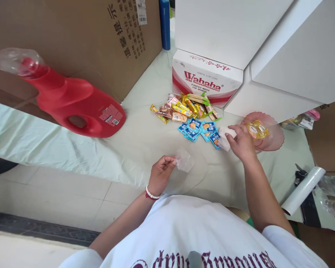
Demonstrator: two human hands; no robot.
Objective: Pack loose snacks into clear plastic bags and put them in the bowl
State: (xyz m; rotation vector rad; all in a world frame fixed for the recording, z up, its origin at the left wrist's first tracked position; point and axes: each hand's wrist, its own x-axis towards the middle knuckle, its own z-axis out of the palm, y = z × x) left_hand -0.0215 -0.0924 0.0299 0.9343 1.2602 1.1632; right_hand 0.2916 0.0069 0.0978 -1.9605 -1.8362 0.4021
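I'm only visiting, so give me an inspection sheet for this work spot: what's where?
Surface: pale cloth, wrinkled
Job's things: snack pile; blue packets in front; pink dish holding yellow packet
Clutter: red jug at left; white roll at right
Grip: left hand pinches clear plastic; right hand at whitish plastic, hold unclear
Cables: nothing seen
Surroundings: brown carton, Wahaha box, tiled floor

One head-worn view looks forward and steeply down over the chest, hands within close range
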